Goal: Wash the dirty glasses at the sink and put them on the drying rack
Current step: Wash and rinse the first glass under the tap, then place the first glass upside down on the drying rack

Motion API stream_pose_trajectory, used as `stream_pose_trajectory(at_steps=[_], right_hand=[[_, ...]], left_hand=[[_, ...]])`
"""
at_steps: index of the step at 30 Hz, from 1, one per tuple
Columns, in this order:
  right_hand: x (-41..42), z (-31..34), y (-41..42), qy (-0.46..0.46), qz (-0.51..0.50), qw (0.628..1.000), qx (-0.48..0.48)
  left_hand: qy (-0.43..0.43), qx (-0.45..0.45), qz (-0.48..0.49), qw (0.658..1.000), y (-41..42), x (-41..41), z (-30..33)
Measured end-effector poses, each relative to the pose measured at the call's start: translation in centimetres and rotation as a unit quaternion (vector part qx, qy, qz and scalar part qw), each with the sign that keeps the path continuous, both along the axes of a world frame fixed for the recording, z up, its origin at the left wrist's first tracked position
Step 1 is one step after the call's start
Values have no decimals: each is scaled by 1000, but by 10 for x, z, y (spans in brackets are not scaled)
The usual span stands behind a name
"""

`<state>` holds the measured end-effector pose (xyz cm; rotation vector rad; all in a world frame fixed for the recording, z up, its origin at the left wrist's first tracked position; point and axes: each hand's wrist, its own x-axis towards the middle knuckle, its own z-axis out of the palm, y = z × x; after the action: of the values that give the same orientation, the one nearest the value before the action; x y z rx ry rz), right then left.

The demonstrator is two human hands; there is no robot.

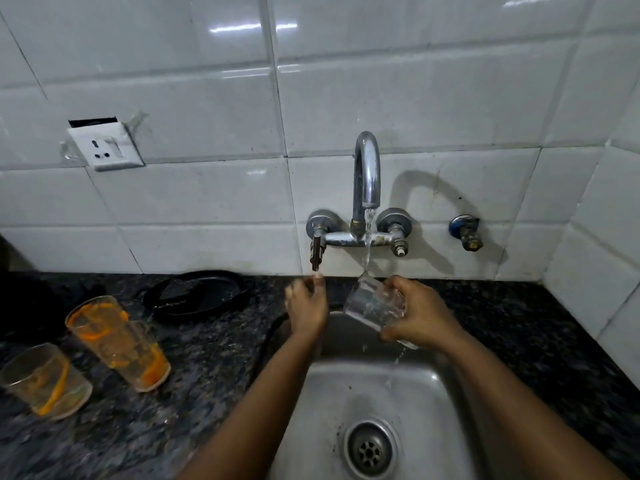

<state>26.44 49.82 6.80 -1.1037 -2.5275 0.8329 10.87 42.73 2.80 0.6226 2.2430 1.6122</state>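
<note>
My right hand (pixel 420 315) grips a clear glass (pixel 372 304), tilted with its base up under the running stream from the chrome tap (pixel 367 174). Water runs off the glass into the steel sink (pixel 346 393). My left hand (pixel 306 303) is raised just below the tap's left lever handle (pixel 317 252), fingertips close to its lower end, holding nothing. Two dirty glasses with orange residue stand on the dark counter at the left: a tall one (pixel 117 341) and a shorter one (pixel 45 379).
A black round tray (pixel 197 294) lies on the granite counter (pixel 156 427) by the wall. A loose wall socket (pixel 105 145) hangs on the tiles at the left. A small valve (pixel 465 232) sticks out right of the tap. No drying rack is in view.
</note>
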Motion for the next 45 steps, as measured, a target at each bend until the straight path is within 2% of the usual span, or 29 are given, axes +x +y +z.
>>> stream_pose_trajectory(at_steps=[1, 2, 3, 4, 5, 7, 11, 16, 20, 22, 24, 26, 30, 32, 35, 38, 41, 45], right_hand=[[2, 3, -4, -44, 12, 998, 42], [3, 7, -9, -78, 28, 994, 72], [5, 10, -14, -101, 46, 990, 92], [5, 13, -18, -114, 62, 986, 108], [5, 16, -21, -115, 73, 983, 121], [5, 22, -29, -99, 77, 982, 139], [-1, 25, -42, -71, 84, 979, 173], [-7, 26, -51, -36, 113, 982, 145], [-15, 27, -55, -66, 127, 981, 131], [-18, 26, -59, -74, 133, 980, 127], [-20, 27, -63, -65, 142, 979, 130], [-25, 28, -71, -48, 157, 974, 154], [-47, 23, -88, -6, 161, 960, 229], [-62, 16, -96, 84, 145, 956, 239], [-101, 13, -125, 278, 123, 938, 163], [-155, 16, -170, 393, 107, 910, 77], [-215, 26, -218, 458, 94, 884, -20], [-299, 40, -273, 464, 105, 877, -74]], left_hand=[[-200, 66, -57, 976, -3, 8, -6], [-362, 102, -112, 920, -5, 15, -13], [-454, 121, -141, 871, -8, 20, -21], [-498, 137, -152, 843, -7, 22, -28], [-519, 148, -145, 830, -8, 24, -34], [-530, 147, -119, 826, -11, 29, -42], [-441, 20, -92, 893, -21, 35, -54], [-324, -105, -94, 935, -36, 43, -58], [-186, -167, -143, 958, -46, 41, -58], [-70, -226, -163, 958, -51, 30, -64], [43, -297, -169, 939, -58, 16, -63], [108, -314, -177, 927, -67, -1, -62], [194, -270, -145, 932, -99, -28, -42], [224, -219, -108, 943, -121, -40, -26], [230, -102, -74, 965, -170, -74, -6], [218, 18, -37, 975, -237, -117, 14], [183, 115, 60, 975, -311, -171, 22], [121, 158, 216, 956, -407, -261, 7]])
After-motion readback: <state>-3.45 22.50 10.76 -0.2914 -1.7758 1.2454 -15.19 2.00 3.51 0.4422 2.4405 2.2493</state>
